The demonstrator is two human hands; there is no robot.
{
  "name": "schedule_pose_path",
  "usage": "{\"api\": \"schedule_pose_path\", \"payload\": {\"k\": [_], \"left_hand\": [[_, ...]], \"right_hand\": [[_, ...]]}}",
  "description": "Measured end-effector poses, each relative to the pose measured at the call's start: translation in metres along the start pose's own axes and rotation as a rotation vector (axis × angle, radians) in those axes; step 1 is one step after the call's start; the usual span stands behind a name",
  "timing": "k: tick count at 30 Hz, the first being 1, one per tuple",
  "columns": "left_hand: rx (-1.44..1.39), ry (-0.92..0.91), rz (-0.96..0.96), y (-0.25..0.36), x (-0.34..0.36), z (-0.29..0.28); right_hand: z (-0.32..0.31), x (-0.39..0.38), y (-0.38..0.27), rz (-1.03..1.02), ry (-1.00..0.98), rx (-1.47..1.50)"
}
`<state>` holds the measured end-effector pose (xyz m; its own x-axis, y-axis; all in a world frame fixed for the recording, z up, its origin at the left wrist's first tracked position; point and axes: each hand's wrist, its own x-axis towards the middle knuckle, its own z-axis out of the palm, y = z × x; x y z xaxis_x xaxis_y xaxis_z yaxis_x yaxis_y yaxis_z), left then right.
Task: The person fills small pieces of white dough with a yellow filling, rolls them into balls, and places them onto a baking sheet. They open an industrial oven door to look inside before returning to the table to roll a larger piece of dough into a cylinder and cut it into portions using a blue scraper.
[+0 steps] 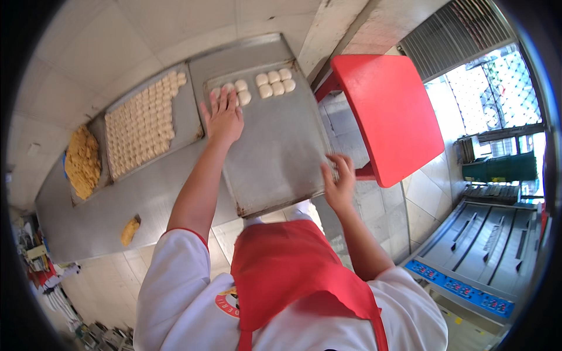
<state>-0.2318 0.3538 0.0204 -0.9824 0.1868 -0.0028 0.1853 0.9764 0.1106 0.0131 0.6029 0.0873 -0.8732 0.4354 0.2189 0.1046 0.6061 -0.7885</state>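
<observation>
My left hand (pixel 225 121) rests palm down, fingers spread, over the left group of pale dough balls (pixel 242 93) on a worn metal tray (pixel 266 158). A second group of dough balls (pixel 274 83) sits to its right at the tray's top. My right hand (pixel 339 181) is at the tray's lower right edge, fingers loosely bent and apart; whether it touches the rim is unclear. Left of this tray, another tray (pixel 184 117) carries rows of several smaller dough pieces (pixel 140 123).
A yellow crumbly mass (pixel 82 161) and a small yellow piece (pixel 130 231) lie on the steel table (pixel 88 225) at left. A red stool (pixel 389 117) stands right of the tray. A steel appliance with blue panels (pixel 480 245) and a green bin (pixel 500 168) are at far right.
</observation>
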Motion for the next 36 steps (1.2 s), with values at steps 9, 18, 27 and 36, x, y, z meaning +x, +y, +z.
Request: {"api": "schedule_pose_path", "payload": {"k": [9, 18, 27, 36], "left_hand": [[0.185, 0.239, 0.09, 0.107, -0.028, -0.032], [-0.187, 0.098, 0.923, 0.469, -0.192, 0.025], [-0.458, -0.226, 1.35, 0.823, -0.262, 0.101], [-0.762, -0.151, 1.333, 1.23, -0.244, 0.171]], "right_hand": [[-0.27, -0.226, 0.243, 0.581, 0.501, -0.097], [-0.455, -0.296, 0.374, 0.941, 1.052, 0.212], [-0.693, -0.234, 0.496, 0.607, 1.182, 0.197], [-0.964, -0.191, 0.688, 0.631, 1.369, 0.17]]}}
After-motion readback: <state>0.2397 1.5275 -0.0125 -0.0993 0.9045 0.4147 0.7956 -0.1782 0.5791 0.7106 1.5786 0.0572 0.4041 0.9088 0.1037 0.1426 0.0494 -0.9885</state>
